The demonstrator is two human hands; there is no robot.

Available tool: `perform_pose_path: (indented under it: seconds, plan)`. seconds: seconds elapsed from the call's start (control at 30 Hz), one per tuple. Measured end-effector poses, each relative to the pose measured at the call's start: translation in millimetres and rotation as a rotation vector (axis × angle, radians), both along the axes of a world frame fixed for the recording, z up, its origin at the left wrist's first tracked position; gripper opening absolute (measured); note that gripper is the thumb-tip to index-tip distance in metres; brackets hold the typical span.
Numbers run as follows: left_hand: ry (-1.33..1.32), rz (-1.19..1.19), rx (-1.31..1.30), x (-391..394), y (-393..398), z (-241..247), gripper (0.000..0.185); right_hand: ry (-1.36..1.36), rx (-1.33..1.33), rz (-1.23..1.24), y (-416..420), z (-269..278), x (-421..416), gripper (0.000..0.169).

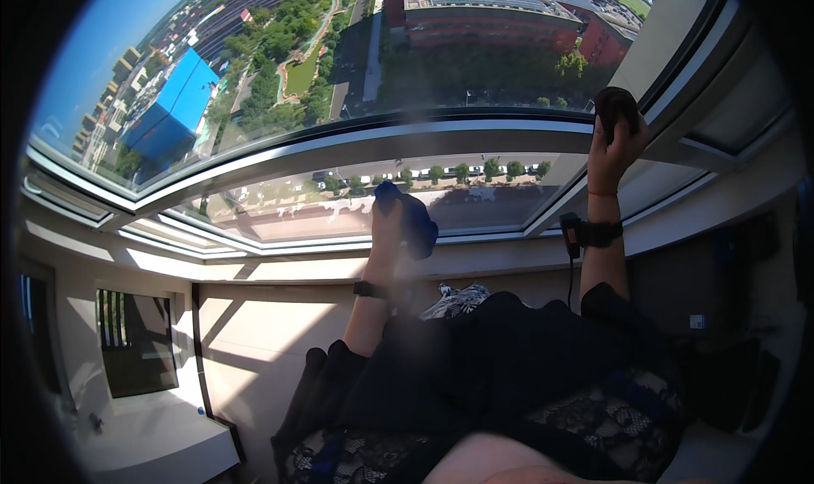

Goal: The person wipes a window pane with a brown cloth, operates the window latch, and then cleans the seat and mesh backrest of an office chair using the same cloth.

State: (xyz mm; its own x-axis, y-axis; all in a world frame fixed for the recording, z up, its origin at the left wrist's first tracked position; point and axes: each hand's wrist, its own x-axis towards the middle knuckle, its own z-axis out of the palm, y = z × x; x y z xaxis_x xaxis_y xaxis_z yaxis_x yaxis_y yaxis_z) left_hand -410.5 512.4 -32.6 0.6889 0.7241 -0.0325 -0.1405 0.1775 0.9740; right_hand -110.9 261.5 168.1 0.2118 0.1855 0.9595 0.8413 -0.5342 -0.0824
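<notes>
My left hand (388, 223) grips a blue cloth (416, 224), which hangs in front of the lower window pane (496, 198). To the right and higher up, my right hand (613, 147) holds a dark brown cloth or pad (615, 110) at the right end of the window's horizontal frame bar (509, 127), by the corner of the large upper pane (356, 58). Whether either cloth presses on the glass or frame cannot be told. A black strap with a small device (572, 233) and a cable is on my right forearm.
A pale sill (286, 271) runs below the window. At the lower left are a white ledge (165, 452) and a dark-paned opening (140, 344) in the wall. Black-and-white patterned fabric (455, 299) shows beyond my clothing. Outside, far below, lie buildings, trees and a road.
</notes>
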Motion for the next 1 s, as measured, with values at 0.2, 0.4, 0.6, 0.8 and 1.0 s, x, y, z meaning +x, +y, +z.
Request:
perform_pose_path:
  seconds: [0.2,0.4,0.6,0.8,1.0]
  plan:
    - [0.096,0.053,-0.018,22,-15,16,0.035,0.04,-0.118,-0.139,-6,-56,47,0.028]
    - [-0.012,0.145,0.422,30,-40,75,0.019,0.078,-0.22,0.392,69,-37,-38,0.023]
    - [-0.087,0.172,-0.152,12,-25,89,0.029,0.031,-0.447,0.477,132,-35,-99,0.025]
    - [0.015,0.403,0.087,-74,62,39,0.038,-0.043,-0.528,0.627,218,-28,-178,0.027]
    - [0.009,0.467,0.061,-151,139,62,0.042,-0.171,-0.535,0.702,329,-36,-261,0.025]
